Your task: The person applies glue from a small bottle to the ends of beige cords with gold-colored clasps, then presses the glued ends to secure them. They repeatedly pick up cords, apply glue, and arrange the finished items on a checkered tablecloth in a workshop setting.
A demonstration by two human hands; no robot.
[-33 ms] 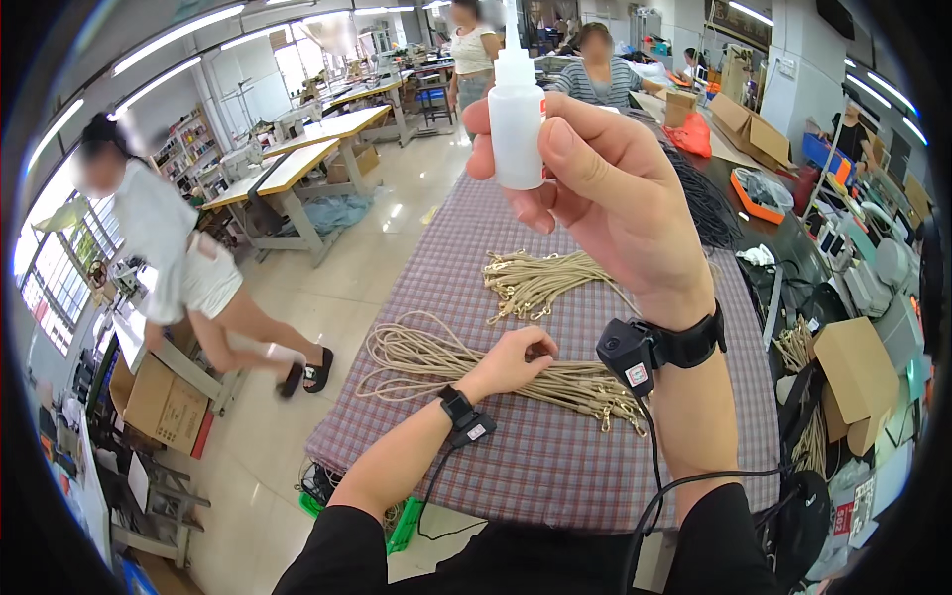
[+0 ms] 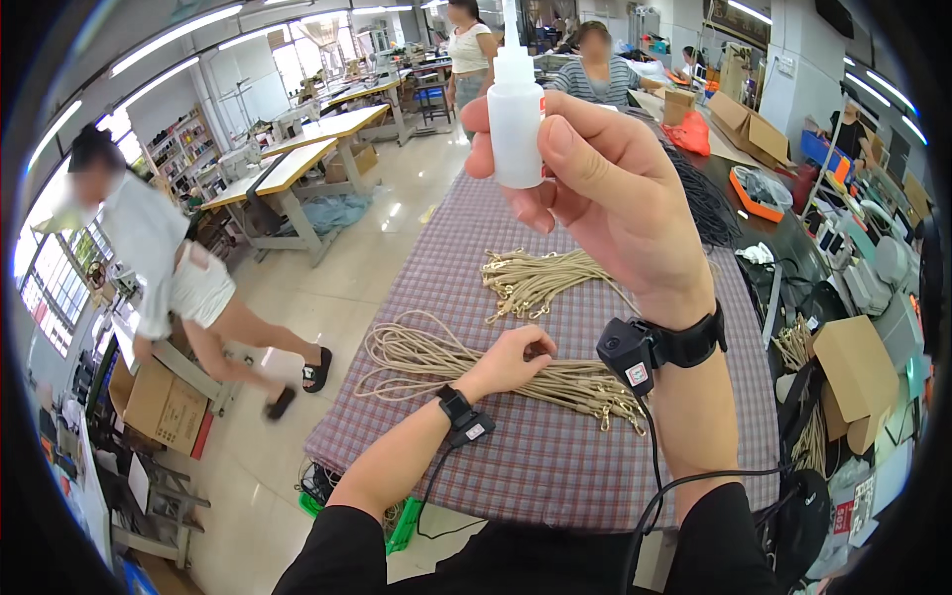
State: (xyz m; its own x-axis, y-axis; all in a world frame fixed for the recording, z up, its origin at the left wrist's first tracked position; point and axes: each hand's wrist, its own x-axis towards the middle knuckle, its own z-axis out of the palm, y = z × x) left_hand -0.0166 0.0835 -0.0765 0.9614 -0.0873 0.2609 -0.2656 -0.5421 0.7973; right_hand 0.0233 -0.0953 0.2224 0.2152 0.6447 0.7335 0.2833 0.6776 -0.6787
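Note:
Raised high in front of me, my right hand (image 2: 605, 174) pinches a small white translucent squeeze bottle (image 2: 516, 129) between thumb and fingers. The bottle is upright, with a narrow nozzle running past the picture's top edge. My left hand (image 2: 504, 365) rests on a long bundle of beige cords (image 2: 426, 357) lying across the table. Its fingers are loosely curled; whether they grip anything is hidden. Brass-coloured metal clips show at the bundle's right end. Beyond it lies a second bundle of beige cords (image 2: 550, 276), with clips at its left end.
A checked cloth (image 2: 436, 486) covers the table. Black cords (image 2: 704, 193), an orange tray (image 2: 762, 193) and cardboard boxes (image 2: 858, 372) lie along the right. A black cable (image 2: 714, 476) runs from my right wrist. At left a person (image 2: 164, 248) walks past; others are farther back.
The person at left has shifted slightly, with the legs in a different stride. Both my hands, the bottle and the cords look the same.

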